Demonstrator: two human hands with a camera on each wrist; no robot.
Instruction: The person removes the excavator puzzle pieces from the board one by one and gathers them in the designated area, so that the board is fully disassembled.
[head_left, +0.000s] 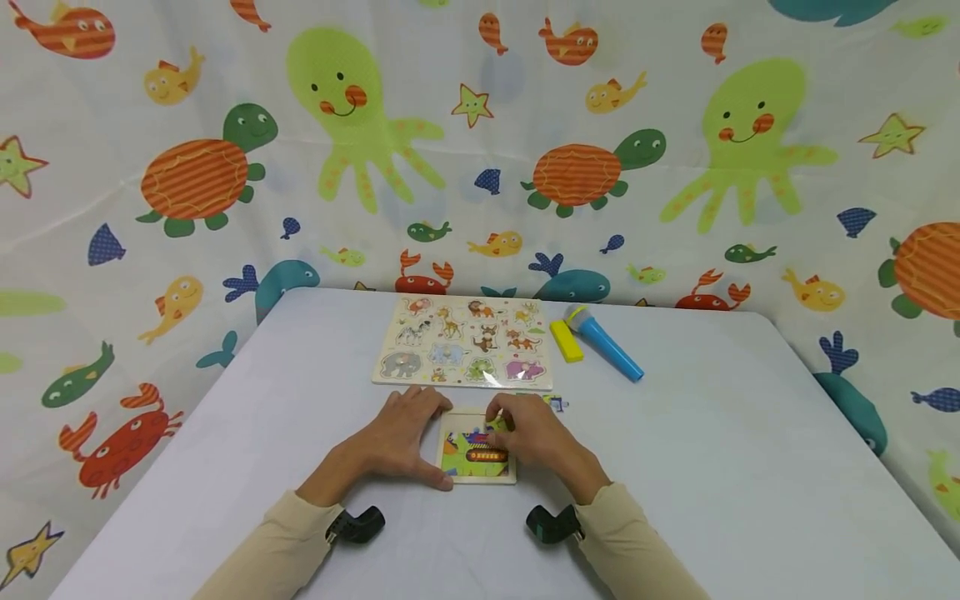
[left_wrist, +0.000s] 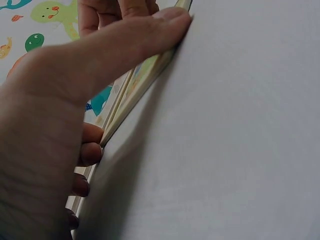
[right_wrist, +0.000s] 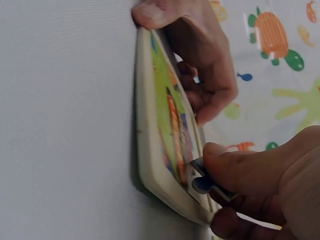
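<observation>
Head view: jigsaw tray sits between the table's side edges, left hand gripping its left edge; right hand pinches a jigsaw piece near the tray's far-right corner. Probably best: align tabs, press flat.

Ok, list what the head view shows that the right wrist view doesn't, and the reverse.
Only the head view: the blue microphone, the animal pictures on the larger board, and both beige sleeves.

Only the right wrist view: a clear look at the rounded tab of the puzzle piece that the right hand pinches.

Both: the left hand touching the small framed puzzle, the right hand, the tabletop and the sea-creature cloth.
</observation>
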